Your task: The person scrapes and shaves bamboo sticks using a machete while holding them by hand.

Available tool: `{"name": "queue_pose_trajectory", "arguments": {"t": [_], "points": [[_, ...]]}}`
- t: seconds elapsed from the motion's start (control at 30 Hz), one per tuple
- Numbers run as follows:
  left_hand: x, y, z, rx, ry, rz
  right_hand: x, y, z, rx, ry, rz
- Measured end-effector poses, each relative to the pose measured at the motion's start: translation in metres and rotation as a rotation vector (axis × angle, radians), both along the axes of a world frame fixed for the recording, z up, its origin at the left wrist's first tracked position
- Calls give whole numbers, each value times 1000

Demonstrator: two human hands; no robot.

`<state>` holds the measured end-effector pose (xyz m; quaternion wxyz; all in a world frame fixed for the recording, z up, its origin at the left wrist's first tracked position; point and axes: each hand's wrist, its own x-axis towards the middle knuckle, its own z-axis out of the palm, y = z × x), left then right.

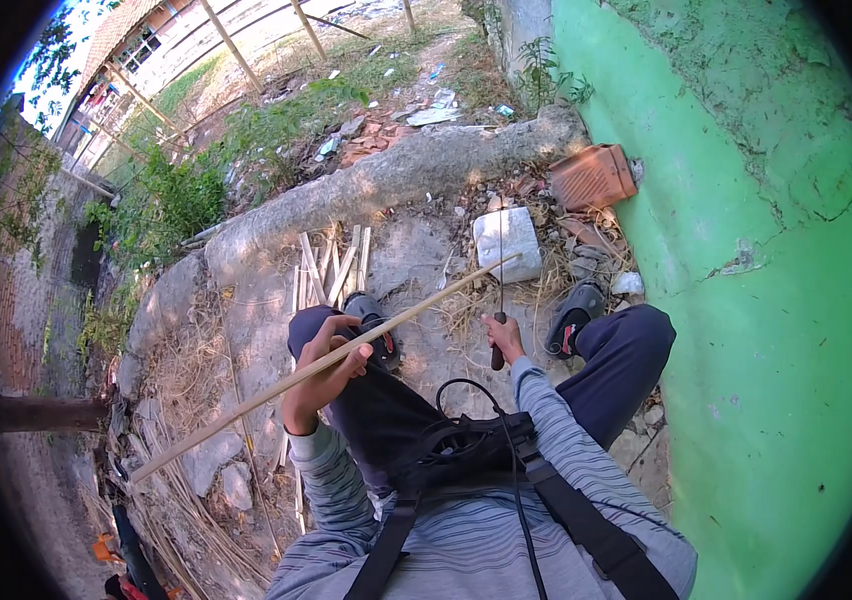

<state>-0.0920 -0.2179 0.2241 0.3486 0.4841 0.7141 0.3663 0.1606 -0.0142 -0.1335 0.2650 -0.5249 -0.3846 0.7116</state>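
Observation:
My left hand point(322, 382) is closed around a long, pale bamboo strip point(226, 422). The strip runs slantwise from the lower left up to the middle of the view. In my right hand point(508, 338) is a knife with a dark handle point(497, 357) and a thin blade pointing away from me. That blade crosses the strip near its far end; whether they touch, I cannot tell. Beneath this crossing lies a whitish block point(523, 235) on the ground, between my sandalled feet. Several split bamboo strips point(338, 268) lie beyond my left foot.
A green wall point(756, 390) rises close on my right. A low, rough concrete ledge point(386, 180) runs across the ground ahead. An orange clay tile point(594, 177) leans by the wall. Long, thin strips point(171, 515) lie at the lower left, and dry debris is scattered about.

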Motion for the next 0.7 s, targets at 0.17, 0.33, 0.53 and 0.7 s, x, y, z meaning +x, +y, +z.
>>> {"name": "queue_pose_trajectory", "arguments": {"t": [0.17,0.33,0.53,0.7], "points": [[5,1,-8,81,-342,-29,-2,-5,8,78,-103,49],[18,19,-44,440,-424,-1,-11,-2,11,306,-174,107],[8,47,-59,441,-189,-108,-12,2,31,301,-154,183],[12,61,-69,554,27,114,-22,-8,66,258,-19,281]]}}
